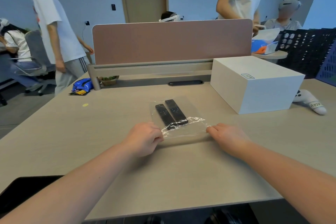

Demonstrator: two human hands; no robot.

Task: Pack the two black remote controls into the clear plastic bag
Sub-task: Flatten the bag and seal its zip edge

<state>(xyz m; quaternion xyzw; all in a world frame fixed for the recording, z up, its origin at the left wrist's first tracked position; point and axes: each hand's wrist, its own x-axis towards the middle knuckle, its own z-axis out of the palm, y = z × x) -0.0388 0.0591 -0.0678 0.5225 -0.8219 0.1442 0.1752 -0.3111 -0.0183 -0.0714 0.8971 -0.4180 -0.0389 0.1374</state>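
Two black remote controls lie side by side inside the clear plastic bag [183, 131] on the desk, the left remote [164, 115] and the right remote [175, 110] slanting away from me. The bag's near end is crinkled and raised over their near ends. My left hand [144, 138] pinches the bag's near left corner. My right hand [228, 135] pinches the near right corner, so the bag's open edge is stretched between both hands.
A white box [254, 85] stands at the right, a white controller [311, 102] beside it. A pink divider [171, 42] closes the far desk edge. A blue snack packet [81, 85] lies far left, a dark object [23, 189] near left. Several people stand or sit beyond.
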